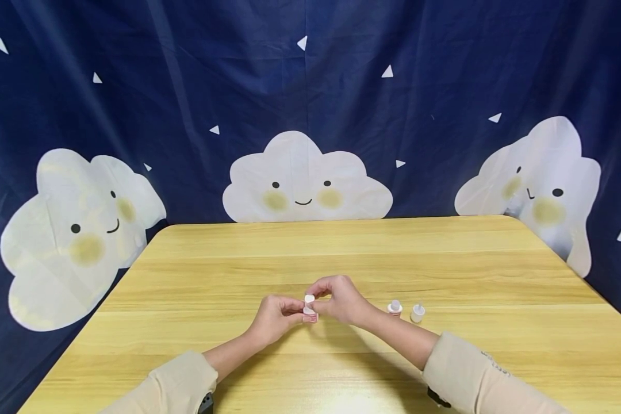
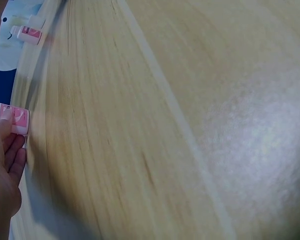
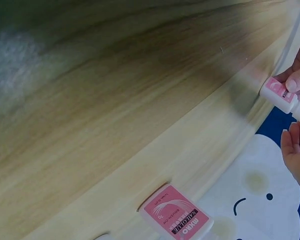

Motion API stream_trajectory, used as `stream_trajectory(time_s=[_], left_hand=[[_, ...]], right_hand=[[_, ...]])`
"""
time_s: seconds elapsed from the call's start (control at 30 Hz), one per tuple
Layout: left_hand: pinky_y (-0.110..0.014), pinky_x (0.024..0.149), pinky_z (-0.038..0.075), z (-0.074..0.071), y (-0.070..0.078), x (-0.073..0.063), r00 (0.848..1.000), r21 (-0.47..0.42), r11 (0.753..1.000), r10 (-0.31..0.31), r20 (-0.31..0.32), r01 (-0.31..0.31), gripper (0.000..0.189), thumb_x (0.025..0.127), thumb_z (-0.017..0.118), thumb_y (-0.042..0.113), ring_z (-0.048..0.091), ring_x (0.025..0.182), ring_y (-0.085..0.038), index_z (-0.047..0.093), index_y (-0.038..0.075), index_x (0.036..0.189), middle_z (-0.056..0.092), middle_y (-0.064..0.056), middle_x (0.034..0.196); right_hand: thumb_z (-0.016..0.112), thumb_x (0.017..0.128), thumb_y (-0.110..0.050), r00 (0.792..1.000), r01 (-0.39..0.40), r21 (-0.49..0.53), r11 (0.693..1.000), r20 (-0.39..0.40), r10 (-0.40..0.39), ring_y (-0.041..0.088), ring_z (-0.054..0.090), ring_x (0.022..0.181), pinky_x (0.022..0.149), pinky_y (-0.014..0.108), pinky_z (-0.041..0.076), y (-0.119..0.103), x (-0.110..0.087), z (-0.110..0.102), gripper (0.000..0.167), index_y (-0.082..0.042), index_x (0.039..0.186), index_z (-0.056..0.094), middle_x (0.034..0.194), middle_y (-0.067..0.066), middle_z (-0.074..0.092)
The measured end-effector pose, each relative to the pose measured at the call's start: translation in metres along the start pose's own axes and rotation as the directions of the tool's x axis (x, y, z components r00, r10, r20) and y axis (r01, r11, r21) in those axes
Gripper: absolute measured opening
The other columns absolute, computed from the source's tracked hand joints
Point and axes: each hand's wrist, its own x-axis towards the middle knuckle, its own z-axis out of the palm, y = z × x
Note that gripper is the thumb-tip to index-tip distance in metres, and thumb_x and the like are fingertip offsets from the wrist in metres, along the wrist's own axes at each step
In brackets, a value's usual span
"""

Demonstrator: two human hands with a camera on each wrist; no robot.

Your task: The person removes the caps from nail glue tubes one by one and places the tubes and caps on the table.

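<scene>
A small white nail glue bottle (image 1: pixel 310 317) with a pink label is gripped between the thumb and fingers of my left hand (image 1: pixel 273 319). It stands upright close over the table, its label also visible in the right wrist view. From the right, my right hand (image 1: pixel 343 301) pinches the white cap (image 1: pixel 309 298) at the bottle's top. A second nail glue bottle (image 3: pixel 176 214), pink-labelled too, stands to the right of my hands. Beside that bottle sits a loose white cap (image 1: pixel 417 314), a thin stem pointing up from it.
The wood-grain table (image 1: pixel 196 270) spreads around both hands. Behind it hangs a dark blue curtain (image 1: pixel 186 69) printed with smiling white clouds and small triangles. Both forearms wear beige sleeves (image 1: pixel 181 382), with dark straps at the cuffs.
</scene>
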Motion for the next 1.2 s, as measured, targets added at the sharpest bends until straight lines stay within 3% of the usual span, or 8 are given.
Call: stream_trajectory(time_s=[0.2,0.43,0.67,0.97,1.2], left_hand=[[-0.018,0.065,0.056,-0.0004,0.0019,0.0006,0.999,0.011,0.999,-0.043,-0.003,0.043,0.019,0.075,0.076,0.014,0.069,0.072,-0.009,0.073,0.001,0.088,0.072,-0.014,0.087],[-0.018,0.065,0.056,-0.0008,0.0020,0.0009,0.998,0.002,0.998,-0.057,0.009,0.057,0.020,0.075,0.077,0.017,0.070,0.072,-0.012,0.073,0.002,0.088,0.072,-0.015,0.087],[-0.018,0.064,0.057,-0.0018,0.0018,0.0008,0.999,0.010,0.999,-0.049,0.019,0.049,0.020,0.076,0.076,0.016,0.070,0.072,-0.013,0.073,0.002,0.090,0.073,-0.015,0.086],[-0.018,0.065,0.057,-0.0019,0.0026,0.0007,0.999,-0.006,0.999,-0.043,0.022,0.043,0.020,0.077,0.075,0.014,0.070,0.072,-0.010,0.073,0.000,0.090,0.072,-0.016,0.086],[-0.019,0.066,0.057,-0.0012,0.0020,0.0002,0.999,-0.013,0.999,-0.051,0.015,0.052,0.021,0.076,0.076,0.013,0.069,0.072,-0.008,0.072,-0.002,0.091,0.072,-0.017,0.088]], right_hand=[[0.071,0.077,0.000,1.000,0.008,-0.005,1.000,-0.029,-0.009,0.019,0.064,0.078,0.074,0.039,0.056,0.0006,-0.0004,0.0007,0.011,0.003,0.087,0.070,0.086,0.013,0.071],[0.073,0.075,-0.001,0.998,0.000,-0.029,1.000,-0.058,-0.001,0.007,0.060,0.072,0.069,0.031,0.057,-0.0002,-0.0008,0.0020,0.006,0.001,0.080,0.069,0.079,0.010,0.071],[0.073,0.074,0.000,0.998,0.007,-0.031,0.999,-0.068,-0.009,0.003,0.057,0.069,0.068,0.032,0.057,-0.0006,-0.0006,0.0024,0.005,0.000,0.077,0.069,0.076,0.009,0.070],[0.071,0.076,0.000,0.999,0.007,-0.030,1.000,-0.032,-0.008,0.005,0.059,0.072,0.070,0.034,0.057,-0.0008,-0.0004,0.0009,0.004,0.000,0.080,0.070,0.079,0.009,0.071],[0.067,0.079,0.001,1.000,0.006,-0.014,1.000,0.004,-0.005,0.014,0.062,0.078,0.076,0.040,0.056,-0.0012,-0.0011,0.0002,0.008,0.002,0.086,0.070,0.087,0.012,0.071]])
